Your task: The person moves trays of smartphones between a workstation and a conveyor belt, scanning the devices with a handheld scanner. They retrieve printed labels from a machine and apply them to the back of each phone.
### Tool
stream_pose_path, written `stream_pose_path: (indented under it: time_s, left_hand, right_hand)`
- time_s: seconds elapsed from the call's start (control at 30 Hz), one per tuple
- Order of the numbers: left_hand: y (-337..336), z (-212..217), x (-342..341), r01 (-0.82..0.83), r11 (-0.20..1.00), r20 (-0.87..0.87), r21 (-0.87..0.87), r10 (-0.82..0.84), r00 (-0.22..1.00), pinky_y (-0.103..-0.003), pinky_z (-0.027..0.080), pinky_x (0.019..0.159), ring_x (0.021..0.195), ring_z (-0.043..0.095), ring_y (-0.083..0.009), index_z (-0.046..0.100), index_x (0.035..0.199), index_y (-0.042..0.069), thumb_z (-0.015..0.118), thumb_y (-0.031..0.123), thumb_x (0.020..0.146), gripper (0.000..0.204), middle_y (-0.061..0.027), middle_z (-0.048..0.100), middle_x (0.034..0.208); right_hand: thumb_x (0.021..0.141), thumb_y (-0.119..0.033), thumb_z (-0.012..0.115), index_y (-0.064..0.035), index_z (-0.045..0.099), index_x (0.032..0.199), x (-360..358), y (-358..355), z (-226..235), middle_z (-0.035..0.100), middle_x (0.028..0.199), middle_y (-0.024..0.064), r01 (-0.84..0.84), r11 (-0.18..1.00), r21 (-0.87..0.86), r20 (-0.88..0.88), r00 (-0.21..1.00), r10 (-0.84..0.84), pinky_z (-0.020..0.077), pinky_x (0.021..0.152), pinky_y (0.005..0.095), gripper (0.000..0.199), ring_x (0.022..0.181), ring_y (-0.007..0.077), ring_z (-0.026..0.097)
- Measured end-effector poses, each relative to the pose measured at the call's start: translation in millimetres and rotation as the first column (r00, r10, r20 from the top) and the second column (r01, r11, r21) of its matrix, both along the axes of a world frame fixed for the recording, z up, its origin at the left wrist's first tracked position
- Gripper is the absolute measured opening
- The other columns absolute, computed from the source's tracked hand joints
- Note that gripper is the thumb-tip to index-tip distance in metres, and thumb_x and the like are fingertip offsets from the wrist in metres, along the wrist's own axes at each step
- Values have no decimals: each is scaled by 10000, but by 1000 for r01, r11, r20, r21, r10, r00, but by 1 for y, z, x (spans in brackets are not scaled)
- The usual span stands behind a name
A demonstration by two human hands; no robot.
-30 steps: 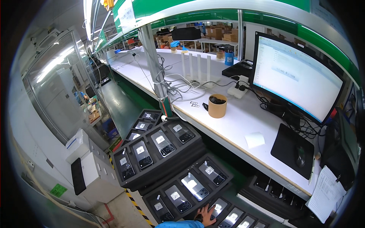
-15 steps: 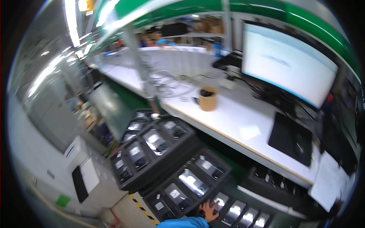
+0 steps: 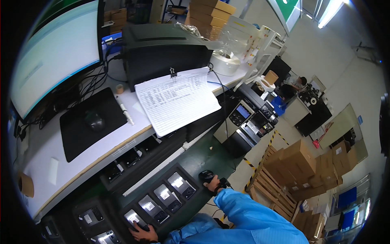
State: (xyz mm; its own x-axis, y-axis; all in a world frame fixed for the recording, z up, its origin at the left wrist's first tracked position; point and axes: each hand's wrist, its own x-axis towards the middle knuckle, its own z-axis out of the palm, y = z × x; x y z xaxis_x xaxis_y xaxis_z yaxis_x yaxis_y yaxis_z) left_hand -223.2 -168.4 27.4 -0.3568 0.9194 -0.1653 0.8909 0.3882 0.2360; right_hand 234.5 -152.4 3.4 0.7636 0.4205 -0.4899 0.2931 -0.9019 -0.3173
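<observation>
A dark foam tray (image 3: 156, 188) at the lower middle holds a row of smartphones, among them one (image 3: 181, 185) at its right end, backs up, with silver faces, white labels and dark camera lenses. My left hand (image 3: 143, 234) rests with fingers spread on the lower edge of the leftmost phone (image 3: 132, 216) in that row. Off the tray's right end, my right hand (image 3: 212, 185) is closed around a black handheld scanner (image 3: 206, 175). A dark cable (image 3: 226, 122) hangs beside it. Both sleeves are blue.
More phone trays (image 3: 83, 209) lie at lower left. Ahead, a white desk (image 3: 87, 164) carries a monitor (image 3: 57, 53), mouse (image 3: 94, 120), marker (image 3: 125, 110) and clipped paper sheets (image 3: 176, 99). A label printer (image 3: 248, 118) stands right; cartons (image 3: 298, 160) sit on a pallet (image 3: 272, 191).
My view has swung right, bringing the printer, cartons and my right hand with the scanner into sight. My left hand stays at the phone row's left end.
</observation>
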Motion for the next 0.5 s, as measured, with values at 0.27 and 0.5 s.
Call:
stream_pose_path:
  time_s: [0.27,0.5]
  left_hand:
    - [-5,-13,-6,33,999,-44,37,-31,999,-599,351,1142,1433,364,-476,367,1572,206,688,388,838,822,-293,309,1575]
    - [-11,-53,-24,157,970,-235,188,-111,966,-676,429,1003,1312,457,-533,444,1557,213,707,686,819,915,-336,359,1519]
  right_hand:
    - [808,-334,860,-22,457,1460,17,-35,27,599,1268,237,-19,891,453,71,997,-15,536,972,425,828,1106,316,642]
    - [925,-210,748,-24,603,1302,98,-16,62,695,942,82,247,603,759,-173,968,-180,546,717,310,444,805,184,681]
